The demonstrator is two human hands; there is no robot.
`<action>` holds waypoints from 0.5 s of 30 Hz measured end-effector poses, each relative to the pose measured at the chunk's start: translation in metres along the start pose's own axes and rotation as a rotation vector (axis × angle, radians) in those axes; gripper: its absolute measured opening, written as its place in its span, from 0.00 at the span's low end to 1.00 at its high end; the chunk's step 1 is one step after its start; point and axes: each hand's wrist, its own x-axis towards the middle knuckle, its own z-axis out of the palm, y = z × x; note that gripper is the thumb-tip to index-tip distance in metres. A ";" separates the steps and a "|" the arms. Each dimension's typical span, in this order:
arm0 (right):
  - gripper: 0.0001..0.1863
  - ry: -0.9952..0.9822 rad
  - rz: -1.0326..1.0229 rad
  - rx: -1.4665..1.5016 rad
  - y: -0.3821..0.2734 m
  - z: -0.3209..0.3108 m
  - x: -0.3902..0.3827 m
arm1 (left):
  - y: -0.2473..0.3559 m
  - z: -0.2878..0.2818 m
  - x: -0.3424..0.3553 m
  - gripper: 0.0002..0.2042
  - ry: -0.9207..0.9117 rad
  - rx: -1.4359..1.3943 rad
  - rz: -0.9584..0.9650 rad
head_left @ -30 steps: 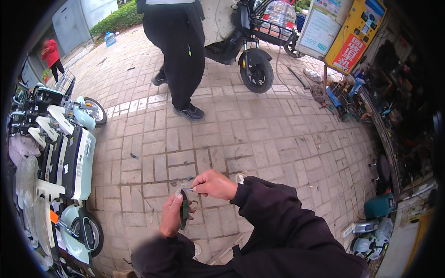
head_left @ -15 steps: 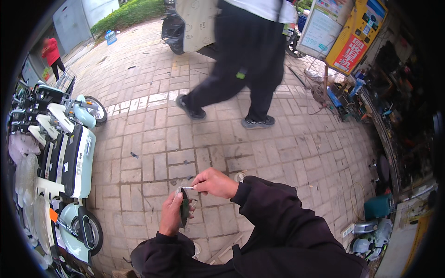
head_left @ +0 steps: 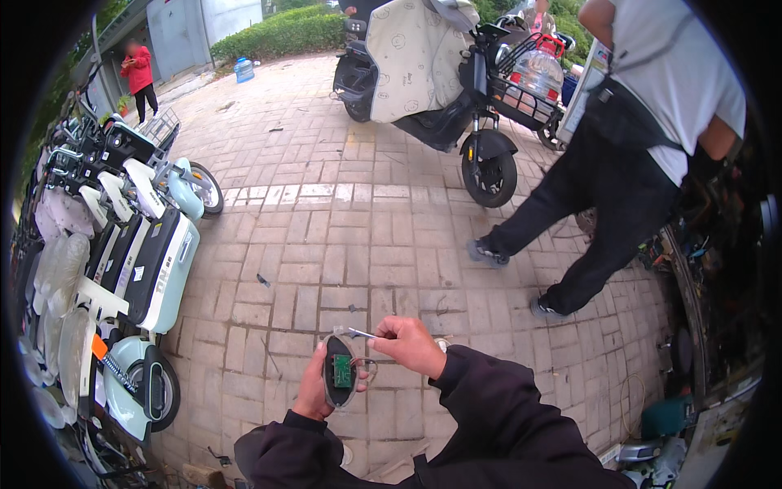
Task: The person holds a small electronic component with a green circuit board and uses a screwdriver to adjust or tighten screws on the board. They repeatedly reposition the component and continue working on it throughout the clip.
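My left hand (head_left: 312, 380) grips a small dark oval housing (head_left: 332, 387) with a green circuit board (head_left: 343, 371) showing inside and a bit of clear material at its top. My right hand (head_left: 405, 345) pinches a slim pale metal tool (head_left: 358, 332) just above and right of the housing, its tip apart from the board. Wires (head_left: 366, 372) hang from the housing below my right hand.
Parked light-blue scooters (head_left: 167, 277) line the left. A covered scooter (head_left: 415, 73) stands ahead. A person in black trousers (head_left: 603, 196) walks close on the right, beside a cluttered workbench (head_left: 692, 326). A person in red (head_left: 140, 71) stands far left, near a water jug (head_left: 243, 70).
The passer-by has moved right and closer. The housing now shows its board more face-up, and my right hand has shifted right, lifting the tool away from it. The view has tilted slightly.
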 end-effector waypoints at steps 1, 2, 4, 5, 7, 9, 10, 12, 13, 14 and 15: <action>0.12 0.031 0.003 -0.041 0.000 0.003 -0.001 | 0.000 0.000 -0.002 0.35 -0.052 -0.044 -0.001; 0.13 0.060 0.013 -0.085 0.001 0.005 -0.002 | 0.001 0.000 -0.004 0.34 -0.119 -0.111 -0.007; 0.16 0.044 -0.014 -0.090 0.002 0.009 -0.004 | 0.002 0.002 -0.007 0.35 -0.130 -0.102 0.023; 0.16 0.018 -0.008 -0.098 0.002 0.010 -0.005 | 0.002 0.003 -0.008 0.36 -0.163 -0.141 0.030; 0.15 -0.005 -0.024 -0.096 0.003 0.011 -0.006 | 0.003 0.005 -0.009 0.36 -0.157 -0.115 0.051; 0.14 0.005 -0.061 -0.086 0.003 0.013 -0.007 | 0.004 0.006 -0.009 0.36 -0.167 -0.114 0.063; 0.14 0.012 -0.073 -0.078 0.003 0.014 -0.007 | 0.004 0.006 -0.010 0.36 -0.170 -0.111 0.068; 0.14 0.027 -0.101 -0.056 0.003 0.016 -0.008 | 0.004 0.007 -0.010 0.37 -0.173 -0.106 0.075; 0.14 0.009 -0.094 -0.081 0.003 0.015 -0.008 | 0.004 0.007 -0.010 0.38 -0.173 -0.106 0.076; 0.14 -0.014 -0.096 -0.090 0.003 0.014 -0.008 | 0.004 0.007 -0.010 0.39 -0.169 -0.107 0.072; 0.14 -0.037 -0.090 -0.102 0.003 0.014 -0.008 | 0.004 0.008 -0.010 0.39 -0.173 -0.101 0.078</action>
